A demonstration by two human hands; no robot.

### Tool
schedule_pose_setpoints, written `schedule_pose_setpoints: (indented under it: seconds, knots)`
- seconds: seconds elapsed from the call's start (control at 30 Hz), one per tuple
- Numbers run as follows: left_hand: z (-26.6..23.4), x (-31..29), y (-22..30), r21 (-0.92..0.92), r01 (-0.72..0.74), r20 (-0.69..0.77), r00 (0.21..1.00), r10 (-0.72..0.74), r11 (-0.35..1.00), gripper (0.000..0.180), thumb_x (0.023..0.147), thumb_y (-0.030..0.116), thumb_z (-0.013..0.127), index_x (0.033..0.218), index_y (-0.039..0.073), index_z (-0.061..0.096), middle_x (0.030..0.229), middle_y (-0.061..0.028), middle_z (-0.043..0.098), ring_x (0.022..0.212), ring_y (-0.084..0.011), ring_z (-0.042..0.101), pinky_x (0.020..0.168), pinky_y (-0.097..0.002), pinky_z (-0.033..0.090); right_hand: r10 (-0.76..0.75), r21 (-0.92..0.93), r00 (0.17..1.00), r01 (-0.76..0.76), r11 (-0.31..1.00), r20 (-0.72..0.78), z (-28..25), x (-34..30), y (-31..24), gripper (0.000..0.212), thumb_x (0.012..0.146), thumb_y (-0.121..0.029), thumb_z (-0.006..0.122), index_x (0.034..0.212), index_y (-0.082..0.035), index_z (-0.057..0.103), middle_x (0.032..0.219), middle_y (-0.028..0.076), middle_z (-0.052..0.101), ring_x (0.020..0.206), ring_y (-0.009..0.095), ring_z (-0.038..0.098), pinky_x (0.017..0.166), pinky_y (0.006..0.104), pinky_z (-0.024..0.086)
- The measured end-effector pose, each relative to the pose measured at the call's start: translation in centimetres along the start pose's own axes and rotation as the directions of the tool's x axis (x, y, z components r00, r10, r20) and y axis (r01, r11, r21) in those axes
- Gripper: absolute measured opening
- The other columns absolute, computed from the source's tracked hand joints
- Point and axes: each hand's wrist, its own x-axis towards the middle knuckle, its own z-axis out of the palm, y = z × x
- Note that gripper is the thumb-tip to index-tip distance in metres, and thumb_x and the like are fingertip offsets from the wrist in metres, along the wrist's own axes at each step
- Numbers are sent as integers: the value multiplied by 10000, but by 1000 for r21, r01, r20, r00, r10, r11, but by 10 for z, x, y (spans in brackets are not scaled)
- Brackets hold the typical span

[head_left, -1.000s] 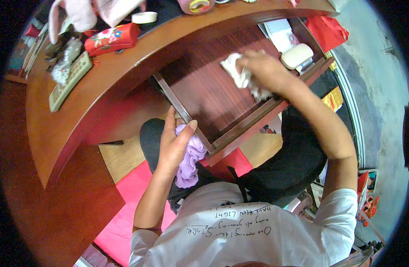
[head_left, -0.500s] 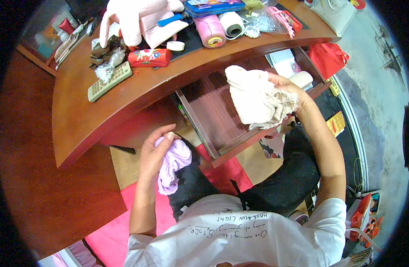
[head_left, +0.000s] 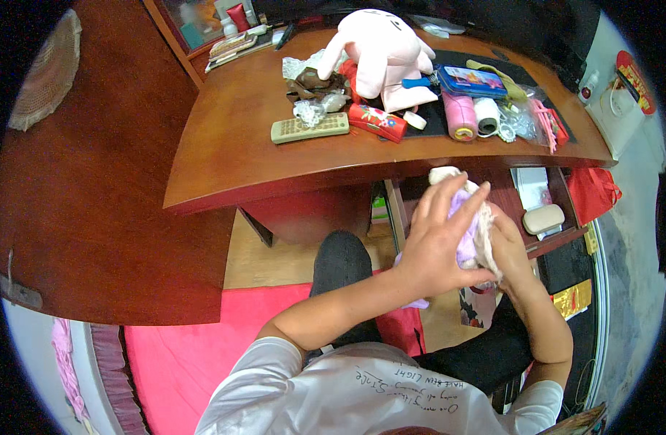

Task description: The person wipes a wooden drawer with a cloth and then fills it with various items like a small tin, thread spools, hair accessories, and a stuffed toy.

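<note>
In front of the open drawer [head_left: 396,206], both my hands are together around soft cloth. My left hand [head_left: 443,235] reaches across with its fingers curved over a lavender cloth [head_left: 465,249], whose loose end hangs below the wrist. On the other side, my right hand [head_left: 512,250] grips a white knit cloth bundle [head_left: 485,235] with a frayed edge. The lavender cloth is pressed against the white bundle, between the two hands. White fabric also sticks out above my left fingertips. My right fingertips are mostly hidden behind the bundle.
On the wooden desk [head_left: 224,145] lie a remote control [head_left: 310,128], a red flowered case [head_left: 376,122], a pink plush toy [head_left: 391,58], a blue tin [head_left: 472,81] and thread spools [head_left: 460,116]. A beige case [head_left: 543,219] sits in the drawer. A red bag [head_left: 594,194] hangs beside it.
My left hand has moved right and up, bringing the lavender cloth against the white bundle in my right hand. The view has shifted, showing more of the desk.
</note>
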Motion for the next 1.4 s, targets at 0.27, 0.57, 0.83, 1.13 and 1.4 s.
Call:
schedule_pose_setpoints:
  seconds: [0.27, 0.57, 0.83, 1.13, 1.4]
  knots:
    - [-39, -5, -23, -135, -14, 35, 999, 19, 991, 596, 559, 150, 798, 1132, 74, 654, 1142, -147, 602, 1098, -349, 577, 963, -439, 457, -50, -148, 966, 89, 985, 253, 22, -19, -29, 484, 1010, -147, 534, 1449, 13, 408, 1365, 119, 533, 1241, 195, 538, 1047, 360, 441]
    - [-246, 53, -39, 751, -58, -314, 845, 432, 658, 518, 610, 30, 731, 1122, 51, 656, 1149, -134, 612, 1119, -310, 588, 994, -412, 466, -127, -395, 951, 235, 888, 281, 8, -9, -36, 483, 965, -78, 564, 1429, -10, 447, 1397, 146, 522, 1220, 236, 583, 973, 379, 519]
    - [-334, 54, -181, 828, 91, -43, 994, -99, 553, 569, 703, 144, 739, 1256, 75, 627, 1312, -175, 581, 1250, -363, 515, 1088, -445, 387, -168, -399, 932, 293, 869, 320, 11, -2, -35, 454, 960, -78, 573, 1400, -12, 483, 1332, 148, 563, 1170, 244, 614, 951, 382, 531]
    - [-237, 103, -90, 866, -110, -68, 940, 333, 488, 434, 823, 131, 726, 1246, 71, 652, 1313, -138, 611, 1284, -318, 520, 1104, -427, 371, -171, -450, 956, 265, 853, 239, -10, -3, -30, 410, 953, -112, 598, 1352, -40, 542, 1273, 149, 590, 1135, 250, 633, 928, 392, 542]
    - [-70, 170, -48, 347, -460, 173, 888, 426, 817, 434, 840, 126, 696, 1250, 10, 617, 1210, -191, 648, 1127, -359, 613, 993, -408, 465, -245, -490, 928, 357, 795, 279, -9, -1, -33, 369, 949, -123, 612, 1306, -33, 577, 1241, 142, 604, 1125, 247, 632, 925, 370, 536]
